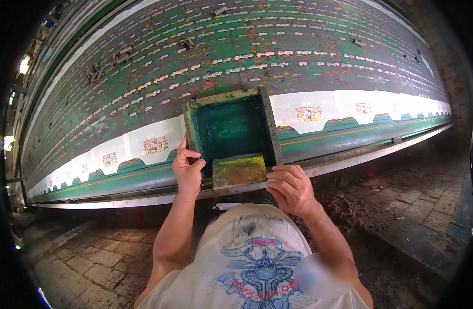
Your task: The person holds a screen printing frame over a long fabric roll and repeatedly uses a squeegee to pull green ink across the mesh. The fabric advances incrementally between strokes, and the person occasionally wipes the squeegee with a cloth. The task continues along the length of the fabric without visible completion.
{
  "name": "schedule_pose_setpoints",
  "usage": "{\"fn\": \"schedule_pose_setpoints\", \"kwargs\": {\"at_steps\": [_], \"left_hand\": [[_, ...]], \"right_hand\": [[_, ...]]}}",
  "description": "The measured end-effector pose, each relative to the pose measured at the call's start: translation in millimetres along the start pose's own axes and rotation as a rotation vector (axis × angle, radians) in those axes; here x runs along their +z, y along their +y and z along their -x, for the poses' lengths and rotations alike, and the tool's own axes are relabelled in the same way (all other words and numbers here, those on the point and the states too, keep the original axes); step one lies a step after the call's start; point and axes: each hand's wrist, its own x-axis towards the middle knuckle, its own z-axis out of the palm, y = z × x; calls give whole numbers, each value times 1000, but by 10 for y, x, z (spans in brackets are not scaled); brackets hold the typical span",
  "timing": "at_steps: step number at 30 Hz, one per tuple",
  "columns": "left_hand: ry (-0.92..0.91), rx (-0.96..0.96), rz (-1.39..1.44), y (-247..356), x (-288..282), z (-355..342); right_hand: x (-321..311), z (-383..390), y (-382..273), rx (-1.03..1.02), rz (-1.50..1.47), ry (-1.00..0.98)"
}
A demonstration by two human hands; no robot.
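A wooden screen-printing frame (272, 123) lies over the strip of white cut pieces along the table's near side. Dark green ink covers its mesh (231, 126). A stained yellow-brown wooden block (239, 174), probably a squeegee, rests across the near end of the frame. My left hand (187, 169) grips the frame's left side close to the near corner, thumb on top. At the near right corner, my right hand (292, 189) is closed with its fingertips on the frame, beside the block's right end. The undersides of both grips are hidden.
White printed pieces (344, 100) run in a row along the near edge on both sides. The long green-stained table (298, 44) carries rows of small colourful prints. Small dark lumps (95, 73) lie on it. A pale rail (339, 167) borders the brick floor (92, 262).
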Motion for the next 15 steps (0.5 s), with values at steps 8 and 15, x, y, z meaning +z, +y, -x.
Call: {"fn": "schedule_pose_setpoints", "kwargs": {"at_steps": [8, 15], "left_hand": [[-8, 31, 9, -46, -13, -77], [5, 84, -85, -163, -48, -71]], "right_hand": [[331, -292, -120, -43, 17, -135], [533, -673, -229, -35, 280, -387]]}}
